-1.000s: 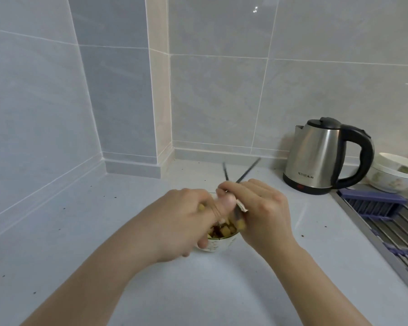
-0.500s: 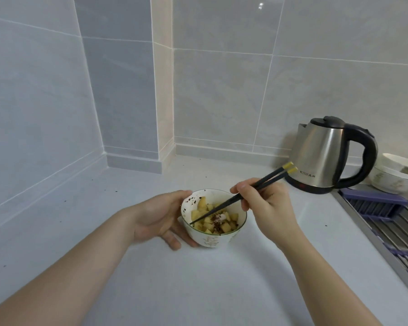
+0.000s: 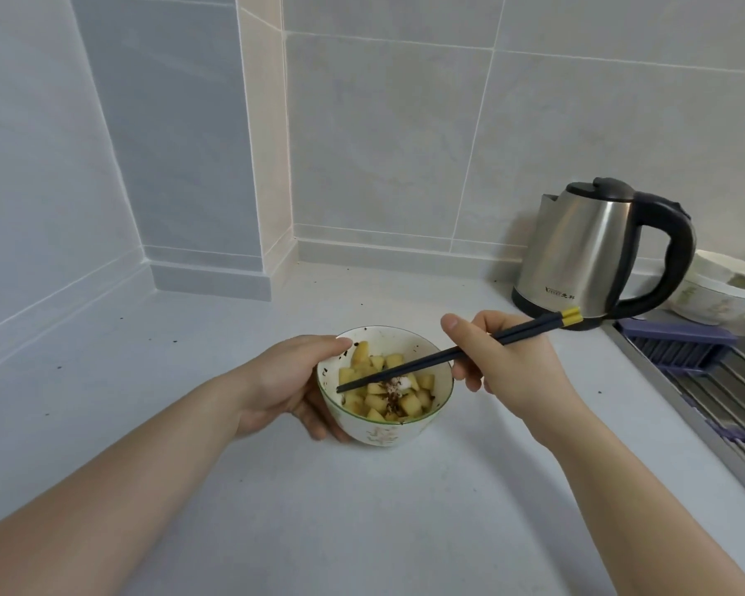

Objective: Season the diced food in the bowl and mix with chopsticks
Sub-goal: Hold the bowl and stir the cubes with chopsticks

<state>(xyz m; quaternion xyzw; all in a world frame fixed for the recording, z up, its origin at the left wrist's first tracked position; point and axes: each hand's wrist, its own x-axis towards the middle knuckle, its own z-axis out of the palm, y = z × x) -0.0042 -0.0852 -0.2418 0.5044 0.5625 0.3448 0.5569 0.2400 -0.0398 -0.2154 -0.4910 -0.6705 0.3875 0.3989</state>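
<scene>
The white, green-rimmed bowl [image 3: 383,432] holds yellow diced food [image 3: 377,400] topped with unmixed white and dark seasoning [image 3: 394,391]. Dark yellow-capped chopsticks [image 3: 439,359] slant down from the right fingers [image 3: 461,337], tips among the cubes.

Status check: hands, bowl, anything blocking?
Left hand cupping bowl. Right hand gripping chopsticks, tips over the food. Seasoning unmixed. Nothing blocking.
</scene>
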